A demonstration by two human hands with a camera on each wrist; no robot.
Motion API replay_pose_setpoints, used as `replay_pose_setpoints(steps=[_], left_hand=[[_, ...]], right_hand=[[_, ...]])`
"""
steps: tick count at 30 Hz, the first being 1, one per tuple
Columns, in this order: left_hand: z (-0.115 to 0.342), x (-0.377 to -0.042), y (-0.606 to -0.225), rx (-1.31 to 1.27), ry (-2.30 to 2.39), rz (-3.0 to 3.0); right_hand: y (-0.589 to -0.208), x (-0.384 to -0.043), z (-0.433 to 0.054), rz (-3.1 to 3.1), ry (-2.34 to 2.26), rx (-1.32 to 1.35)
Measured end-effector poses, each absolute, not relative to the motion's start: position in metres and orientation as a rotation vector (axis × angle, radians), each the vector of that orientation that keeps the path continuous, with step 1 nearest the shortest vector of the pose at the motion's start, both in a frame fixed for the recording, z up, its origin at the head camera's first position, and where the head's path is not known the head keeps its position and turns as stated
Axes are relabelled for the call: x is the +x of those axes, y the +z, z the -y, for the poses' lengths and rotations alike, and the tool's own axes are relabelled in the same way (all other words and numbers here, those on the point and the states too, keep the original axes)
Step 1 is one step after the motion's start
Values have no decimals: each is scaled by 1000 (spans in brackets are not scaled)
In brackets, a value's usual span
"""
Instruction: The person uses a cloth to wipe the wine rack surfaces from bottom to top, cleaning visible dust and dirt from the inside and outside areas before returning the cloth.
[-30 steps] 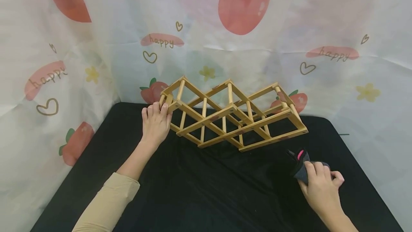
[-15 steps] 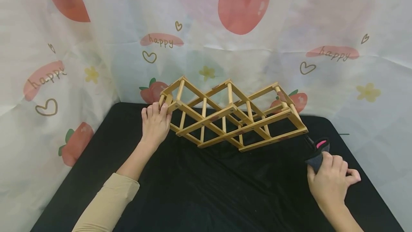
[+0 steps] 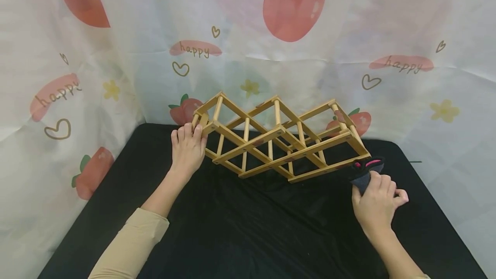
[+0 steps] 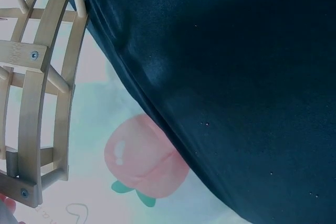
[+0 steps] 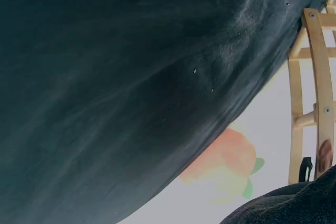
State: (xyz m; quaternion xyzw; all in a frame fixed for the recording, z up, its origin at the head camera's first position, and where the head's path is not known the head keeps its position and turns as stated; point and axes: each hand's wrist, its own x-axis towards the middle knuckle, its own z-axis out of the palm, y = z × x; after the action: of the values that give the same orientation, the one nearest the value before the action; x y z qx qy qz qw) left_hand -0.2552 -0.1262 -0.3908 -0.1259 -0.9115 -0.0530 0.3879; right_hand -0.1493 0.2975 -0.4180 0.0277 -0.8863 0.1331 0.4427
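A folding wooden lattice rack (image 3: 280,131) stands across the back of the black-covered table. My left hand (image 3: 187,150) holds its left end, the fingers over the wood; only a bit of the fingertips (image 4: 8,203) shows in the left wrist view. In my right hand (image 3: 376,208) is a bunched dark grey cloth (image 3: 361,181) with black edging and a pink patch, pinched between thumb and fingers. The cloth overlaps the rack's lower right corner in the head view. The right wrist view shows the dark fabric close below the rack's slats (image 5: 321,66), the hand itself hidden.
The black tablecloth (image 3: 252,227) has soft wrinkles. Right behind the rack hangs a pale curtain (image 3: 240,7) printed with fruit, hearts and words, which also runs along both sides of the table.
My right hand first moved right and up with the cloth, then back left to the rack's lower right corner. The left hand and the rack have stayed in place.
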Motion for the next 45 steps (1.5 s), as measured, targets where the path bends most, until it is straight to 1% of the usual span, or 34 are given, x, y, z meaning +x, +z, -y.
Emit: replay_pose_setpoints(steps=[12,23,32,45], left_hand=[[128,-263,-398,-369,-185,2249],[128,-272,-404,-413,-214,2152],[131,-276,-411,-426,-222,2078],[131,-277,-413,-451,-238,2044]], right_hand=[[-428,-172,-285,2232,352,78],[-435,-188,-284,2343,288,99],[-438,-194,-281,2429,226,117],[-435,-195,-283,2461,269,174]])
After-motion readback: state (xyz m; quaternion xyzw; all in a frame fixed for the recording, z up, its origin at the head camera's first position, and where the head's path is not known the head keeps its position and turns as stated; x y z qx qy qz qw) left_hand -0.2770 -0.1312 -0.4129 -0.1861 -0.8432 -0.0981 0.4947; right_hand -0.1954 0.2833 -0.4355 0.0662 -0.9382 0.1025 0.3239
